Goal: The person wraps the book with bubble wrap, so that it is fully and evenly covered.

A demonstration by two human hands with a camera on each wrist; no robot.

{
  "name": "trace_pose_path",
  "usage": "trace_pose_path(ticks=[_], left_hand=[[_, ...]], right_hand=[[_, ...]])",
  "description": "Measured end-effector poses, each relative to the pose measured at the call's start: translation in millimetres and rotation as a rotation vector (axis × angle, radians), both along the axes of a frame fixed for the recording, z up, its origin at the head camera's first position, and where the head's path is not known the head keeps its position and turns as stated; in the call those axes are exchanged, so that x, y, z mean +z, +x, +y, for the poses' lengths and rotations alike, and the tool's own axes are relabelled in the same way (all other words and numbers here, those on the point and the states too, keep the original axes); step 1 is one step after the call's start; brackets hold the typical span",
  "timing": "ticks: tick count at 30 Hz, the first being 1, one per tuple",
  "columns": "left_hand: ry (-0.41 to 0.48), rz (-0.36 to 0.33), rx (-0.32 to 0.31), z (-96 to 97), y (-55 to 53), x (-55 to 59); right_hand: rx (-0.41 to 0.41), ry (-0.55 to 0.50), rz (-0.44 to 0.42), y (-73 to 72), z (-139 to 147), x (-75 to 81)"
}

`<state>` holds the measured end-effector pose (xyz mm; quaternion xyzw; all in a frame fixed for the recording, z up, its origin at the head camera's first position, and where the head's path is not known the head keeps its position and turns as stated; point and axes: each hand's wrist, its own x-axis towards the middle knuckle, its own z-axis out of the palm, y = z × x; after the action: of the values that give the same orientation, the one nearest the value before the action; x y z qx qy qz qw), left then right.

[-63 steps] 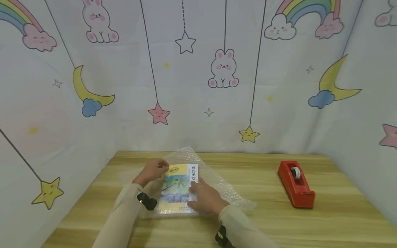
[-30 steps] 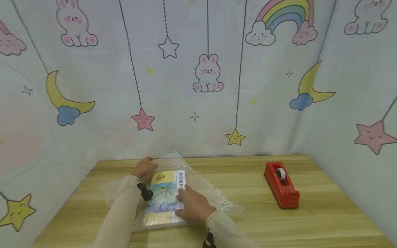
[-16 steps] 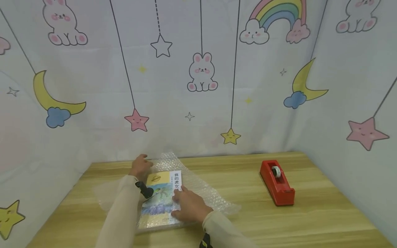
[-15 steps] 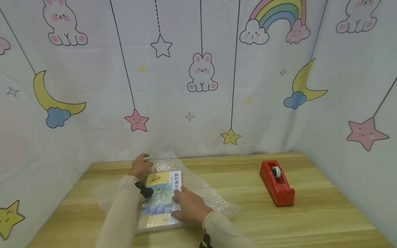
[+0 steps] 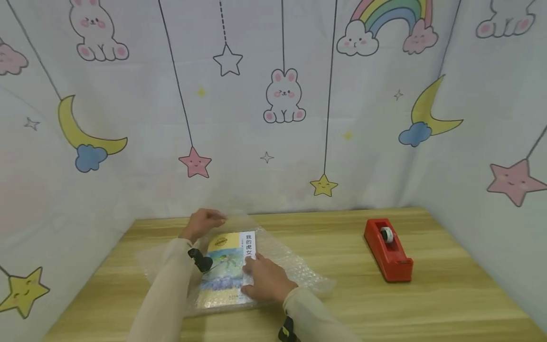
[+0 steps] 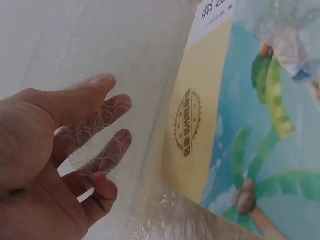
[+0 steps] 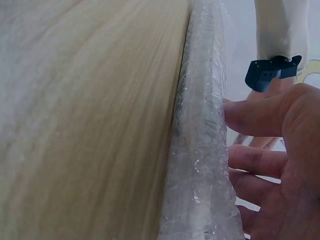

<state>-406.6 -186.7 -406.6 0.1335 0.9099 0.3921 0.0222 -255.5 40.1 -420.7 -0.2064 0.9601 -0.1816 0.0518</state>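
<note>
A book [image 5: 226,268] with a yellow, blue and white cover lies face up on the table, inside clear bubble wrap [image 5: 299,270] that spreads beyond its far and right sides. At the book's far left corner, my left hand [image 5: 204,224] holds the far part of the wrap, raised off the table. Seen from the left wrist, the thumb is on one side of the sheet and the fingers show through it. My right hand [image 5: 269,279] rests its fingertips on the wrapped book's right side; the right wrist view shows them touching the wrap [image 7: 200,150].
A red tape dispenser [image 5: 389,249] with a roll of tape stands on the right of the wooden table [image 5: 342,313]. Behind and at both sides hangs a white cloth [image 5: 239,133] printed with rabbits, stars and moons.
My left hand first moved away from the book's corner towards the far left, then came back right, lifting the far part of the wrap. My right hand has stayed on the book.
</note>
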Motion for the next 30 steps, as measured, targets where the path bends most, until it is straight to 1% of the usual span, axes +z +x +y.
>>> trace_pose_path(ticks=[2, 4, 7, 8, 10, 15, 20, 25, 28, 30], left_hand=[[-0.031, 0.022, -0.012, -0.3, 4.8, 4.6], [-0.052, 0.052, -0.05, -0.4, 9.9, 9.0], [-0.076, 0.091, -0.098, -0.2, 17.9, 12.4], [-0.088, 0.102, -0.114, -0.8, 20.9, 12.8], [-0.11, 0.119, -0.128, -2.5, 27.4, 12.4], [-0.151, 0.167, -0.176, -4.8, 41.1, 8.5], [-0.235, 0.24, -0.225, -0.3, 46.0, 4.7], [-0.333, 0.304, -0.266, 1.7, 47.5, -1.6], [-0.38, 0.313, -0.272, 3.6, 49.1, -4.0], [-0.395, 0.295, -0.259, 4.7, 50.1, -4.5]], right_hand=[[0.005, -0.005, 0.001, 0.6, -0.6, 0.8], [0.004, -0.01, 0.012, 0.5, -0.5, 1.3], [-0.004, -0.009, 0.023, 0.1, 0.2, 1.8], [-0.007, -0.009, 0.021, -0.1, 0.3, 1.5], [-0.005, -0.008, 0.017, -0.8, -0.2, 0.7], [-0.011, -0.027, -0.005, -2.3, -2.0, -1.6], [-0.02, -0.039, -0.012, -2.9, -1.7, -1.1], [-0.018, -0.032, 0.004, -1.9, -2.0, -1.6], [-0.011, -0.025, 0.027, -0.6, -1.7, -1.9], [-0.003, -0.023, 0.043, -0.7, -1.6, -1.4]])
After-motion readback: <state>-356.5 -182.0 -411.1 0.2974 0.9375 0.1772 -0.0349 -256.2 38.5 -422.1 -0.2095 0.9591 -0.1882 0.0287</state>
